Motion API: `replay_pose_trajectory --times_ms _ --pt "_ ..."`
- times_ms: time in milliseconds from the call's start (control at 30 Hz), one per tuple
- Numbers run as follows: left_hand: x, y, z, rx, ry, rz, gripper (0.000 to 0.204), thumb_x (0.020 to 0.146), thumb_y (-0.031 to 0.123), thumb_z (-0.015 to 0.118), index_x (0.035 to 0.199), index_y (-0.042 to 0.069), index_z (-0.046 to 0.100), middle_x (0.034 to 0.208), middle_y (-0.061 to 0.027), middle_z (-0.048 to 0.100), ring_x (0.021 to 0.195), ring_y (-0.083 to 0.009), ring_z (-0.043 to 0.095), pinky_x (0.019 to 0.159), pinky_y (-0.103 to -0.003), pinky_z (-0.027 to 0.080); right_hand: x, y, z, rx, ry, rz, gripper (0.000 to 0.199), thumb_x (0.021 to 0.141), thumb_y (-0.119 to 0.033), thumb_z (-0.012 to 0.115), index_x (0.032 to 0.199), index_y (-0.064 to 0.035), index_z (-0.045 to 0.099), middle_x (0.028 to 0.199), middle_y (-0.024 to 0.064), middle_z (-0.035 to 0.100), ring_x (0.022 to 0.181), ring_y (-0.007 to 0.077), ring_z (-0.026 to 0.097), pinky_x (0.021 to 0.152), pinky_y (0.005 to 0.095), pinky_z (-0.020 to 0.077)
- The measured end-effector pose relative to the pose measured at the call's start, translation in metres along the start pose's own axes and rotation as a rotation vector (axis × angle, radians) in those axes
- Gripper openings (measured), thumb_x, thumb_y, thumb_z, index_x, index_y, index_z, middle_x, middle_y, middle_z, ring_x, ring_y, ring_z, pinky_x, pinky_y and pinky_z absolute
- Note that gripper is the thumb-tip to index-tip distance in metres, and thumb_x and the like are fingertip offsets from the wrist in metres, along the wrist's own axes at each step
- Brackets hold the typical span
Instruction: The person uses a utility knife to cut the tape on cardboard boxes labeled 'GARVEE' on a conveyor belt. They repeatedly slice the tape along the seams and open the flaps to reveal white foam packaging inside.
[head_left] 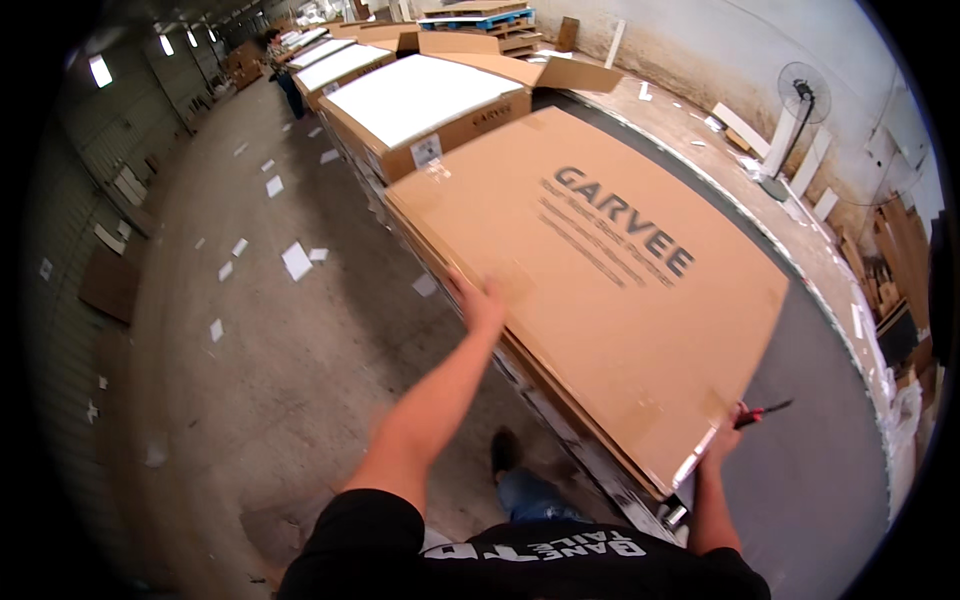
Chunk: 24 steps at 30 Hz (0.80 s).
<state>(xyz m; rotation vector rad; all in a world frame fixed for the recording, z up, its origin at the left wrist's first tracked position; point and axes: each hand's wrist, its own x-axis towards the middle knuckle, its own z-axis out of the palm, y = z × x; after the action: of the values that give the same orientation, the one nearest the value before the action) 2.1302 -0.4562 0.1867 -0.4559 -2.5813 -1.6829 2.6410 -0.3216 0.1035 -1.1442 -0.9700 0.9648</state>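
Note:
A large flat brown cardboard box (600, 290) with dark print on top lies on the conveyor (820, 440) in front of me. My left hand (480, 303) is at its near-left edge, somewhat blurred, fingers apart and stretched along the side. At the box's near-right corner is my right hand (720, 440), closed round a red-and-black hand tool (762, 413) with a thin dark tip. The tool points away to the right, over the grey belt. Parts of the right fingers are hidden by the box corner, where shiny tape shows.
Beyond it, open boxes with white panels (425, 95) line the conveyor. A standing fan (803, 98) is by the right wall, near cardboard scraps (900, 240). Paper pieces (297, 261) litter the floor at left. Another person (284, 80) stands far off beside the line.

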Motion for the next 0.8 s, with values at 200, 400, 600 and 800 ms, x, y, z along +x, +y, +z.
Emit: replay_pose_trajectory --times_ms 200,400,600,800 --pt "0.037 -0.033 -0.09 -0.108 -0.46 0.14 0.073 0.098 0.036 0.065 0.151 -0.003 0.035 0.154 -0.0276 0.038 0.145 -0.0397 0.036 0.118 -0.045 0.032 0.032 -0.096 0.026 -0.447 0.199 -0.224 0.049 0.106 -0.031 0.054 0.142 0.0013 0.047 0.113 0.0098 0.059 0.091 0.0153 0.06 0.081 0.0291 0.0487" --pt "0.218 -0.028 -0.166 0.081 -0.298 0.407 0.041 0.096 0.029 0.068 0.126 0.001 0.062 0.127 -0.0195 0.064 0.119 -0.0361 0.06 0.104 -0.042 0.046 0.045 -0.21 0.184 -0.463 -0.101 -0.044 0.057 0.103 -0.03 0.053 0.151 -0.0059 0.034 0.074 0.0045 0.056 0.052 0.0113 0.056 0.042 0.0248 0.0433" --pt "0.41 -0.012 -0.11 0.055 -0.675 0.53 0.035 0.095 0.028 0.07 0.118 0.003 0.065 0.113 -0.0153 0.068 0.107 -0.0335 0.065 0.092 -0.039 0.051 -0.028 -0.262 0.447 -0.353 -0.677 0.22 0.057 0.102 -0.023 0.051 0.154 -0.0107 0.031 0.075 0.0102 0.061 0.056 0.0203 0.063 0.045 0.0318 0.0473" --pt "0.585 0.044 -0.063 -0.129 -0.92 1.043 0.017 0.092 0.021 0.073 0.093 0.004 0.073 0.088 -0.0109 0.073 0.078 -0.0272 0.07 0.069 -0.035 0.055 -0.043 -0.251 0.697 -0.427 -0.841 0.458 0.06 0.103 -0.016 0.048 0.159 -0.0129 0.026 0.084 0.011 0.062 0.06 0.0179 0.061 0.049 0.0318 0.0497"
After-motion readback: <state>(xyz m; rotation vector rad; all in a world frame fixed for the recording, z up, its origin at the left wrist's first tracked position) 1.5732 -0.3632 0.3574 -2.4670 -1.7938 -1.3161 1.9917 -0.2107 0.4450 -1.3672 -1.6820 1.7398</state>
